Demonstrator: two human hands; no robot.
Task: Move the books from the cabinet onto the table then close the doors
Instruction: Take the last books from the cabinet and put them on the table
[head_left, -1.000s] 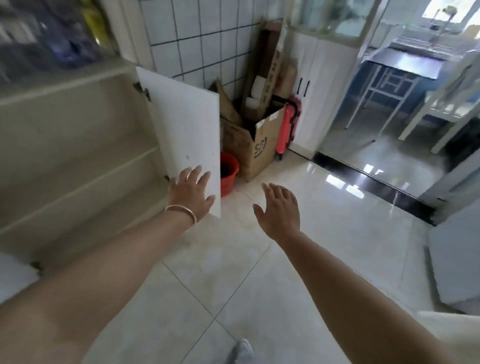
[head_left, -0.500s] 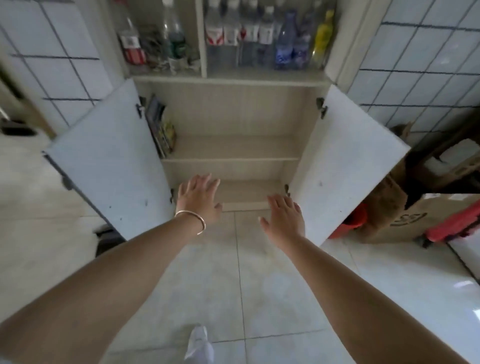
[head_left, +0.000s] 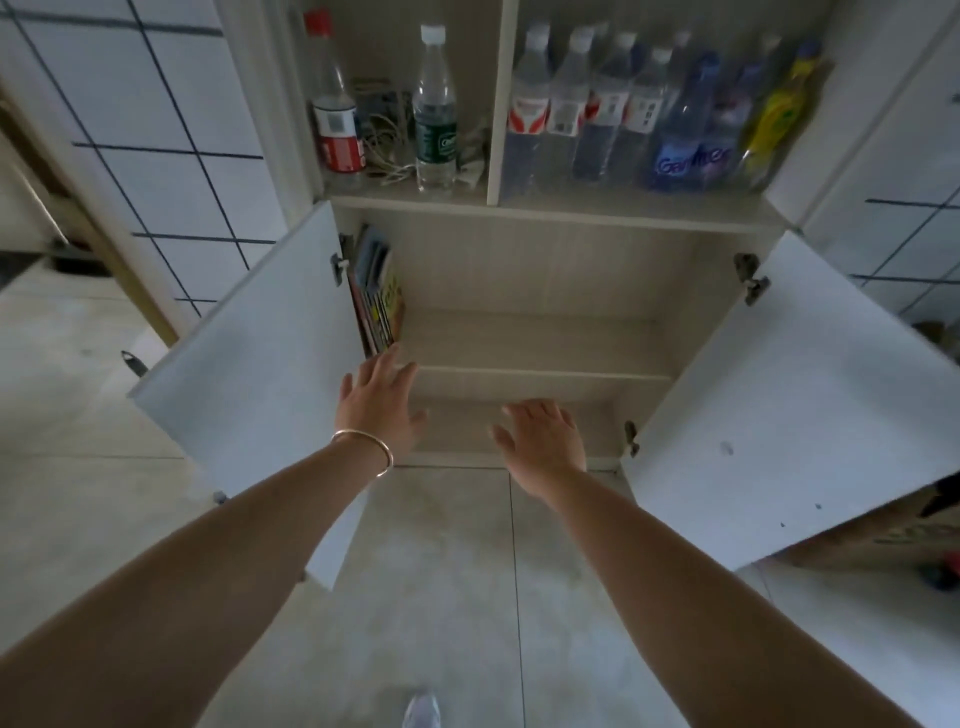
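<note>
At the centre of the frame stands the cabinet (head_left: 530, 270) with both doors swung wide: the left door (head_left: 249, 374) at the left, the right door (head_left: 795, 395) at the right. The books (head_left: 378, 296) stand upright on the middle shelf, pressed against the left inner wall, just above the left hand (head_left: 376, 408). This hand, with a thin bangle (head_left: 366, 447) on the wrist, is stretched forward with spread, straight fingers and holds nothing. The right hand (head_left: 543, 436) is also flat and empty, lower, before the bottom shelf. At the top of the frame, bottles (head_left: 613, 109) fill the upper shelf. Pale floor tiles (head_left: 447, 571) lie below.
</note>
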